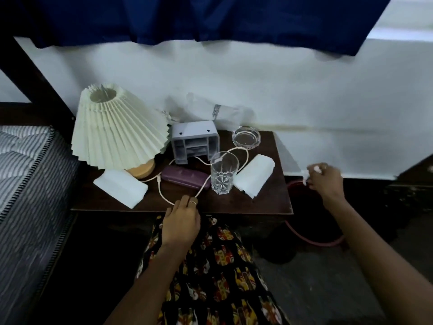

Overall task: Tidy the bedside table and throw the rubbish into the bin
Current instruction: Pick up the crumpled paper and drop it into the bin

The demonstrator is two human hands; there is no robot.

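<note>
The dark wooden bedside table [269, 202] carries a tilted pleated lamp [117, 127], a grey organiser [194, 141], a glass ashtray [246, 137], a drinking glass [223, 172], a purple case [185, 177] and two folded white tissues [121, 187] [254, 174]. A white cable [164, 195] loops across the top. My left hand [181, 219] rests at the front edge, fingers on the cable. My right hand [325, 179] is right of the table, above a dark bin with a pink rim [314, 240], pinching small white scraps [317, 169].
A crumpled plastic bag [210, 111] leans on the white wall behind the table. A striped mattress [25, 174] lies at the left. A blue curtain [199, 17] hangs above. Dark furniture [417, 181] stands at the far right.
</note>
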